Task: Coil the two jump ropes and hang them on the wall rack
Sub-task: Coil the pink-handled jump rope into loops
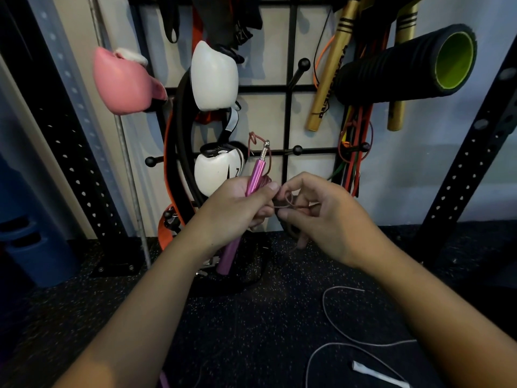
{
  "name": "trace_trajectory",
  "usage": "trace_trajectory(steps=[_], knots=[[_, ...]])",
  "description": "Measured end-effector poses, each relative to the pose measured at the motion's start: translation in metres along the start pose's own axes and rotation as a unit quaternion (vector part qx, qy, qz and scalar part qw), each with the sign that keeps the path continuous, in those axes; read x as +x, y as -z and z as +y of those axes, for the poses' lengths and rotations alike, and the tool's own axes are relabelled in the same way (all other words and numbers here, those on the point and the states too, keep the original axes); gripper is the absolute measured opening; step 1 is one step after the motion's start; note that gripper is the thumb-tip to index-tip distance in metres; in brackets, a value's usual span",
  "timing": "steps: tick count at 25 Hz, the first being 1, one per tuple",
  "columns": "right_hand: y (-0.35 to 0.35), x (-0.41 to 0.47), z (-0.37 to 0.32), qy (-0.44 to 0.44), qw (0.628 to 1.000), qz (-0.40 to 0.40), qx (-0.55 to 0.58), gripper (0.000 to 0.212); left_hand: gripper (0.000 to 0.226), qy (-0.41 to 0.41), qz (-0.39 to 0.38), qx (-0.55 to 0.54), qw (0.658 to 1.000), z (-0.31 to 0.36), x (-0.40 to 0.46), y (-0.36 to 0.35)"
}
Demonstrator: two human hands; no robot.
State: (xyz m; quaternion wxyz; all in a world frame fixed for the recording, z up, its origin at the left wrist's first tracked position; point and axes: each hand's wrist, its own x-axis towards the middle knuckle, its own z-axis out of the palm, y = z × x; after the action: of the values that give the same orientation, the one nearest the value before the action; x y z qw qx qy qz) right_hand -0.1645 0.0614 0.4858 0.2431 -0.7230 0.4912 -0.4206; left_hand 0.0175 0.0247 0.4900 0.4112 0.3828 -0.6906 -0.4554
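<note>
My left hand (237, 208) grips two pink metal jump-rope handles (256, 175), one pointing up and one sticking out below my fist. Their thin reddish cord (256, 141) loops above the upper handle. My right hand (321, 214) pinches a small loop of that cord right beside my left thumb. A second jump rope with a white cord (330, 326) and a white handle (375, 372) lies loose on the dark floor at lower right. The black wall rack (291, 88) with ball-tipped pegs (297, 149) stands straight ahead.
On the rack hang a pink boxing glove (123, 82), white gloves (214, 77), black and orange bands (179, 130), gold sticks (327, 79) and a black foam roller (405, 65). Black perforated uprights (470, 163) flank the rack. A blue object (36, 247) sits at left.
</note>
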Motion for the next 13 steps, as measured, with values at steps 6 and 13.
trace_trajectory(steps=[6, 13], knots=[[-0.005, -0.002, 0.004, 0.027, 0.996, 0.076, -0.026, 0.024, 0.034, 0.002, -0.090, 0.064, 0.994, 0.003, -0.004, 0.008], [0.020, 0.007, 0.004, -0.050, 0.986, 0.001, 0.158, 0.017, 0.029, -0.029, -0.051, 0.060, 0.996, 0.000, -0.005, 0.025]])
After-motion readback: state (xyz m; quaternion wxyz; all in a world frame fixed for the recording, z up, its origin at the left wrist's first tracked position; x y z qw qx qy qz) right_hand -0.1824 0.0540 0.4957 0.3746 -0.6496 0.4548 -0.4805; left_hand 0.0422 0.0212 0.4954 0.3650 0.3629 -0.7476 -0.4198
